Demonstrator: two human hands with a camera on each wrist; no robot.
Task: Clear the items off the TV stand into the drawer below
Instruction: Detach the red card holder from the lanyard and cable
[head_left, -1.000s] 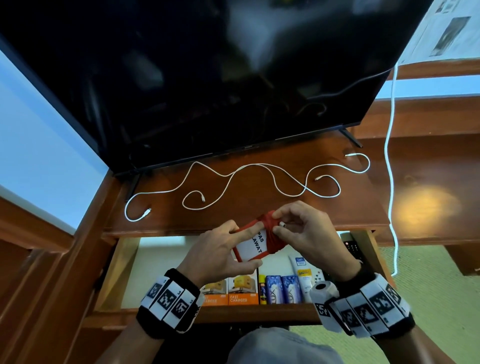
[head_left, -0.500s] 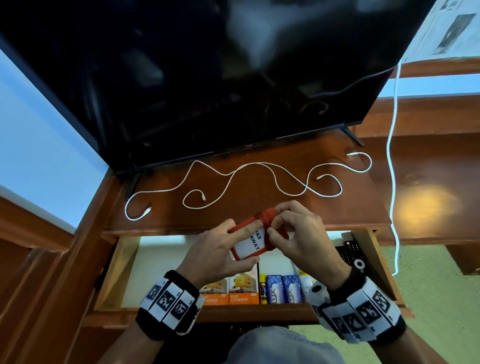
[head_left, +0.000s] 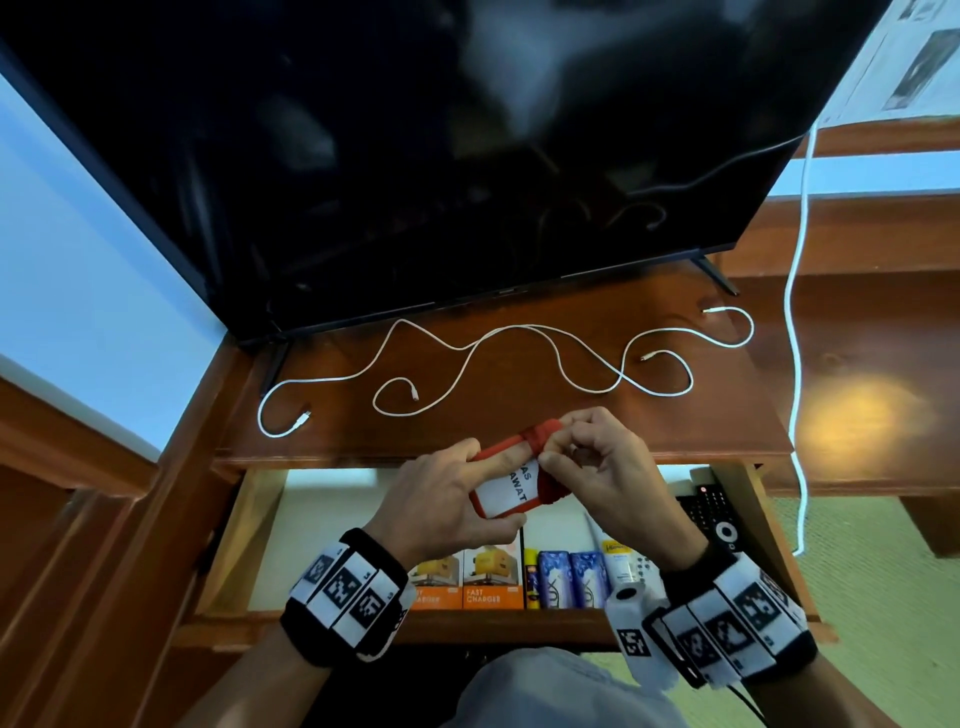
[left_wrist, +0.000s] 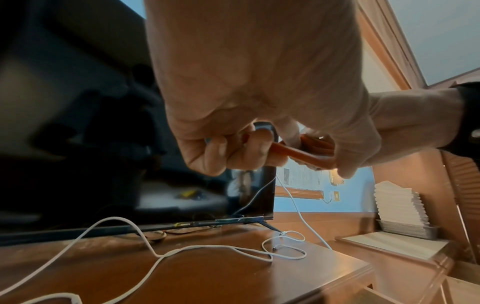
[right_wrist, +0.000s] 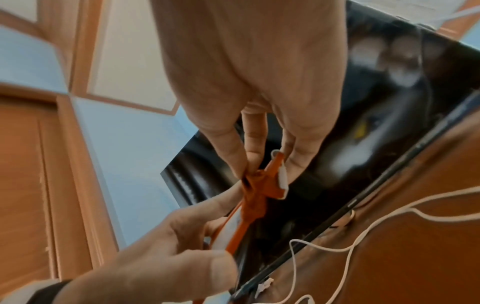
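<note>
Hands are meeting over the open drawer (head_left: 244, 525), just in front of the TV stand (head_left: 519, 415) edge. The left hand (head_left: 441, 512) is gripping a red card holder (head_left: 506, 488) with a white label (only part of the lettering is readable), thumb along its lower edge and fingers curled across its upper side. The right hand (head_left: 602, 467) is pinching a red strap (head_left: 540, 434) that is wound around the holder's far end, thumb and forefinger closed on the fabric, the remaining fingers curled loosely. In the right wrist view the strap (right_wrist: 253, 197) is showing as a bunched band crossing the holder, with the fingertips (right_wrist: 241, 166) pressing on it.

The holder is hanging in the air between stand top and drawer, touching neither. On the stand top, white cables (head_left: 519, 353) are lying in loose curves in front of the dark TV (head_left: 441, 156), well apart from the hands. Inside the drawer, along its near wall, orange charger boxes (head_left: 491, 579), blue packets (head_left: 571, 577) and a white tube (head_left: 618, 561) are standing side by side, and a black remote (head_left: 714, 514) is lying at the right end. Another white cord (head_left: 797, 312) is hanging down at the right of the stand.
</note>
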